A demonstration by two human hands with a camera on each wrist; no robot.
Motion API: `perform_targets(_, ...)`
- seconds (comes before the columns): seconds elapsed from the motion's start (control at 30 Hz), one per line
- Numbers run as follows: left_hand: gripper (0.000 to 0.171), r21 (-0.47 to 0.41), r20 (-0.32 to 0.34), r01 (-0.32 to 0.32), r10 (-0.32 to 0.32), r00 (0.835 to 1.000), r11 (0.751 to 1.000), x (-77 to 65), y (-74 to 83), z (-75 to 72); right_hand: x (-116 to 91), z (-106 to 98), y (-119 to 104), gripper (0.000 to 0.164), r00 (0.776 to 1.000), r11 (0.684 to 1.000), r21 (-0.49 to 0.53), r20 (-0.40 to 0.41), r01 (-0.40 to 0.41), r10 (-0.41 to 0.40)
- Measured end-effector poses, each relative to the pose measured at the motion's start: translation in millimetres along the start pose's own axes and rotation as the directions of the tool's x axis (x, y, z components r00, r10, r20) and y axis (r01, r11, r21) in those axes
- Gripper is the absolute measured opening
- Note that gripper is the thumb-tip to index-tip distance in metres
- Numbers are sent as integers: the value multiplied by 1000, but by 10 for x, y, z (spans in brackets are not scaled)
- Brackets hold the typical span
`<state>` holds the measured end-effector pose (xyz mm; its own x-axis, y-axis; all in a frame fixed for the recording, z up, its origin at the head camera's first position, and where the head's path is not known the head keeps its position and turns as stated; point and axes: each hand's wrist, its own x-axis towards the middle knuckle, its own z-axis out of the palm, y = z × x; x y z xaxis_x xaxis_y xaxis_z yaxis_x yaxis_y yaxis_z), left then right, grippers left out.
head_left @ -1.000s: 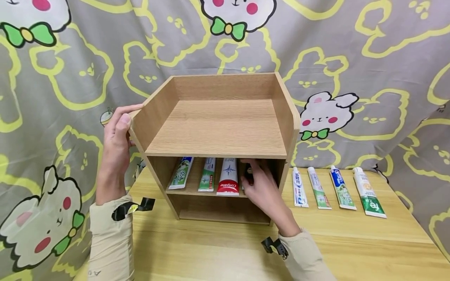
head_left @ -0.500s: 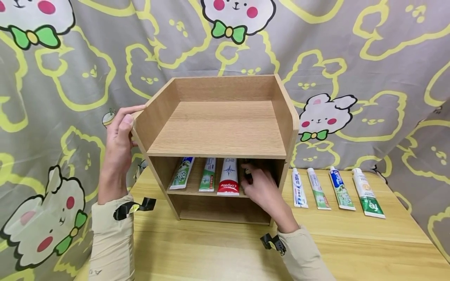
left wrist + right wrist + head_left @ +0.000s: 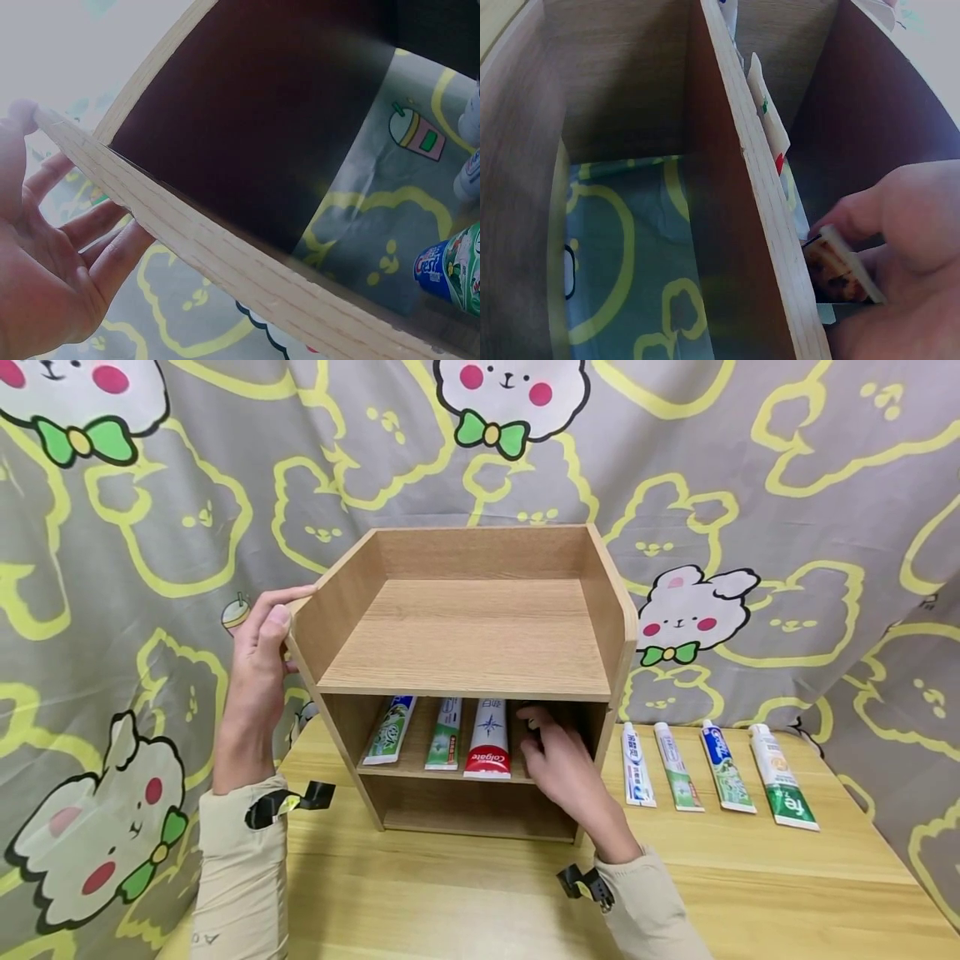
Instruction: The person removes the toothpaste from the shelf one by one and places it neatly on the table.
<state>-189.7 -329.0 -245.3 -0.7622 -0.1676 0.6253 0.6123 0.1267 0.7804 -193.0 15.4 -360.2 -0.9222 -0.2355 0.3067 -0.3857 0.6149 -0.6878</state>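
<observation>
A small wooden shelf unit point(image 3: 465, 635) stands on the table. My left hand point(image 3: 258, 685) grips the front of its left side panel, thumb at the edge and fingers on the outer face. Three toothpaste tubes lie on the middle shelf: a green one point(image 3: 390, 731) at the left, a white-and-green one point(image 3: 444, 735), and a red-and-white Colgate one point(image 3: 488, 743). Right of these, my right hand point(image 3: 562, 768) reaches into the same compartment. In the right wrist view its thumb and fingers hold a dark toothpaste tube point(image 3: 832, 270) near the flat, pale-edged end; its far part is hidden.
Several more toothpaste tubes lie side by side on the table right of the unit, from a slim white one point(image 3: 637, 768) to a white-and-green one point(image 3: 783, 777). A grey patterned curtain point(image 3: 697, 460) hangs behind. The lower compartment point(image 3: 480, 806) opens to the front.
My right hand has shifted slightly to the right within the compartment. The left hand keeps its grip on the panel, and the tubes stay in place. The head view has tilted a little.
</observation>
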Motion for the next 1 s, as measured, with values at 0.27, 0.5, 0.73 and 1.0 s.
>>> perform_targets(0.27, 40, -10, -12, 11, -11, 1000, 1000, 2, -9, 7, -74, -21, 29, 42, 998, 981, 186, -12, -63, 67)
perform_targets(0.5, 41, -21, -8, -5, 5, 1000, 1000, 9, -4, 15, -159, -36, 67, 49, 999, 925, 380, -30, -10, 23)
perform_targets(0.73, 41, -12, -10, -9, 9, 1000, 1000, 11, -5, 17, -290, -70, 41, 47, 999, 829, 558, 31, -42, 29)
perform_targets(1.0, 41, 1, -13, -10, 10, 1000, 1000, 10, -8, 11, -400, -72, 73, 43, 998, 791, 611, 67, -33, -10)
